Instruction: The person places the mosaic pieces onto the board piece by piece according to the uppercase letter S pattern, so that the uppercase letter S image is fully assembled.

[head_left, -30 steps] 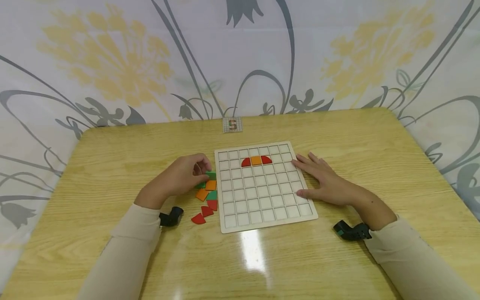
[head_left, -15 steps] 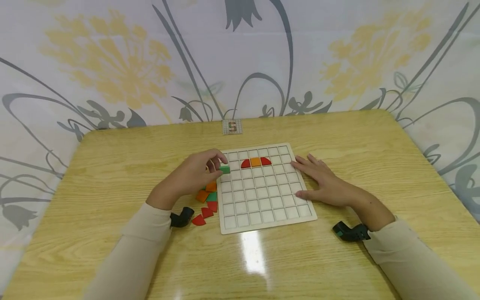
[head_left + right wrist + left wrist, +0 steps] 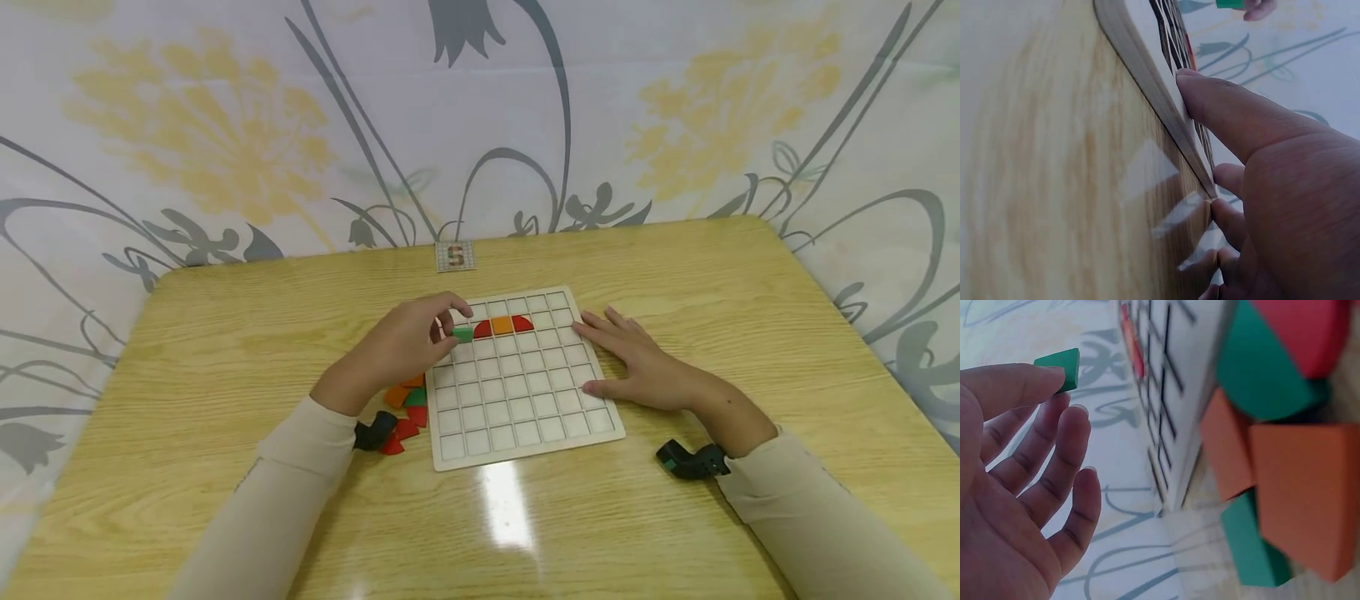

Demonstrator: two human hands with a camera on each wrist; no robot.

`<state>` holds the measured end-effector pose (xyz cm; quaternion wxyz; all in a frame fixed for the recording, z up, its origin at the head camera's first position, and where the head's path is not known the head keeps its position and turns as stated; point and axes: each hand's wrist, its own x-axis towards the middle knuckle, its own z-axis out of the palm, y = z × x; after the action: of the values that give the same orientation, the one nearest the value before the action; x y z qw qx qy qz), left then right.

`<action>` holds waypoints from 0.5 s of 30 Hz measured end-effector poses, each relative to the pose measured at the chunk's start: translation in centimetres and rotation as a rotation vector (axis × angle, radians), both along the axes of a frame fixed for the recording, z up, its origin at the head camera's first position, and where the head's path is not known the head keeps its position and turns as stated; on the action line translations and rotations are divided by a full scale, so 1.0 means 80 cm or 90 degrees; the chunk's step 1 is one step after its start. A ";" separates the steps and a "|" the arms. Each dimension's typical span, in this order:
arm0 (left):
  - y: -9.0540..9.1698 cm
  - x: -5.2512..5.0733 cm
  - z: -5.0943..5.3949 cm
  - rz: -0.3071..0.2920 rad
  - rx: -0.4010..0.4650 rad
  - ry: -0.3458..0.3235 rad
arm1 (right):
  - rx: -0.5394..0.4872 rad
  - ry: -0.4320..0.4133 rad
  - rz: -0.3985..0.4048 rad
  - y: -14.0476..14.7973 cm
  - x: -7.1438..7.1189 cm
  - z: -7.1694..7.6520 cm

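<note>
My left hand [image 3: 411, 340] pinches a green tile [image 3: 462, 334] between thumb and fingers, above the upper left of the white grid board [image 3: 517, 387]. The left wrist view shows that green tile [image 3: 1071, 369] at the fingertips. Just right of it on the board lie a red quarter-round tile [image 3: 482, 329], an orange square tile [image 3: 501, 325] and another red quarter-round tile [image 3: 522, 322] in a row. My right hand [image 3: 645, 362] rests on the board's right edge, fingers spread; in the right wrist view its thumb [image 3: 1222, 106] touches the board's rim.
Beside the board's left edge lies a loose pile of orange tiles [image 3: 395, 396], green tiles [image 3: 416, 397] and red tiles [image 3: 407, 429], partly behind the left wrist. A small pattern card [image 3: 455, 256] lies at the table's back edge, near the patterned wall covering [image 3: 375, 108].
My left hand has lifted the green tile from the pile and carried it right, over the board, close to the left red tile. The right hand stays at the board's edge.
</note>
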<state>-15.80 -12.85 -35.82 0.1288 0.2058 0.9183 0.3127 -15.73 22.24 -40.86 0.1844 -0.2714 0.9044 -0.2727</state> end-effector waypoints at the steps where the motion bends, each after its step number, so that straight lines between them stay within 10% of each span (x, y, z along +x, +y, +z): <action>1: 0.002 0.000 -0.001 0.000 -0.003 0.003 | 0.003 0.001 0.001 0.000 -0.001 0.000; 15: 0.005 0.005 -0.020 0.025 0.030 0.006 | 0.006 0.001 0.000 -0.001 0.001 -0.002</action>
<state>-15.41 -12.47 -37.40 0.1131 0.1920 0.9153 0.3354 -15.68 22.18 -41.03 0.1847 -0.2706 0.9059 -0.2682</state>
